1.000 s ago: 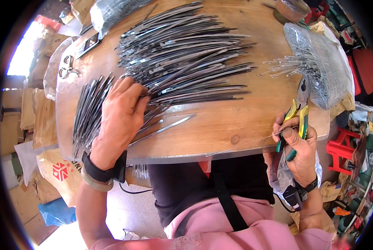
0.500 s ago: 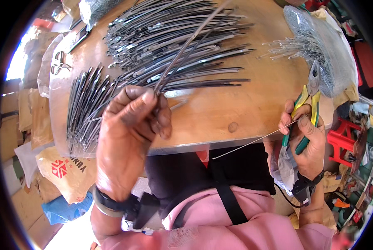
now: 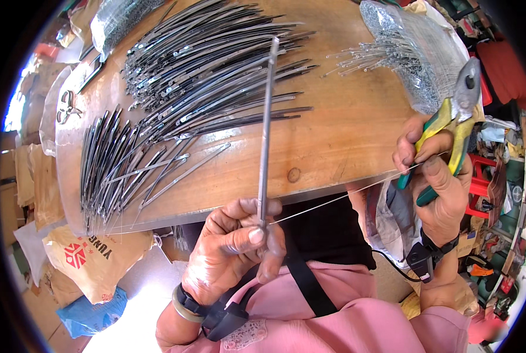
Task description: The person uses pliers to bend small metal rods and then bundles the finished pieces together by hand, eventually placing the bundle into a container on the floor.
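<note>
My left hand (image 3: pixel 239 238) is closed in a pinch round the lower end of a long, narrow grey metal strip (image 3: pixel 267 123), which stands nearly upright. My right hand (image 3: pixel 442 182) is closed round pliers (image 3: pixel 466 94) with yellow and green handles, jaws pointing up and away. Between its thumb and fingers it also pinches a thin metal wire (image 3: pixel 345 190). The wire runs leftward to the strip's lower end by my left fingertips; whether it passes through a hole there I cannot tell.
A wooden table (image 3: pixel 333 135) bears a big pile of dark metal strips (image 3: pixel 210 65) and a smaller bunch (image 3: pixel 107 165) at left. Thin wires (image 3: pixel 380 57) stick out of a clear plastic bag (image 3: pixel 416 82) at far right. Small cutters (image 3: pixel 69 107) lie at the left edge.
My left hand has moved right and nearer to me, turning the strip upright. The wire's left end, free before, now meets the strip. The pliers have shifted slightly right.
</note>
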A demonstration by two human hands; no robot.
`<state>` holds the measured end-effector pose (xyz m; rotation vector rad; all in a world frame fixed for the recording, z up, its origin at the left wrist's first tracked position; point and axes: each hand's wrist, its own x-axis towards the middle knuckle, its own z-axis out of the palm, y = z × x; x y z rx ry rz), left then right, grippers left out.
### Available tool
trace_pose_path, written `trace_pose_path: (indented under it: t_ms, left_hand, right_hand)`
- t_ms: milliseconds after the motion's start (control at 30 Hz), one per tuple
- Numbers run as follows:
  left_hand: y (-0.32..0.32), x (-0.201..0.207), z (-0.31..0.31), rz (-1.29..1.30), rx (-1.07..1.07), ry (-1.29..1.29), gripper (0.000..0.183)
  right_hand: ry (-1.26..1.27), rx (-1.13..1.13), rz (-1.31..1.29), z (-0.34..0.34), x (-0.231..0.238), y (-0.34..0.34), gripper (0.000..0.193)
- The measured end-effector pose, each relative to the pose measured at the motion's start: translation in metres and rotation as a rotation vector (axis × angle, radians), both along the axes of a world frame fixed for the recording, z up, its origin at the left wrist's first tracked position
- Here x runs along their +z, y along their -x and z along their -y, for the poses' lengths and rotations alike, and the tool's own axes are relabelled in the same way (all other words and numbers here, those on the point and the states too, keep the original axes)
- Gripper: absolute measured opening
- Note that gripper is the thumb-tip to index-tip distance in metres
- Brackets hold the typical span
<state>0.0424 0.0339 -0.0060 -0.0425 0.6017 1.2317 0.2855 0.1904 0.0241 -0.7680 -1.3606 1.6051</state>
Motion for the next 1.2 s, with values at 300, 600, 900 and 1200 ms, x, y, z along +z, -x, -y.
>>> trace_pose_path:
  t_ms: [300,600,900,1200]
  left_hand:
    - [-0.015,0.005,0.007,-0.281,0.206,0.068,0.023]
    - [-0.007,-0.017,0.016,-0.648,0.151,0.064,0.013]
    - [0.003,-0.002,-0.005,-0.861,-0.268,0.049,0.016]
    - [0.010,0.003,-0.007,-0.861,-0.439,0.048,0.013]
  right_hand:
    - [-0.198,0.099,0.144,0.000,0.009,0.006,0.023]
    - [-0.274,0.105,0.185,0.004,0.010,0.015,0.018]
    - [-0.579,0.267,0.583,0.008,-0.003,0.032,0.014]
    - [-0.920,0.421,0.766,0.000,0.009,0.043,0.023]
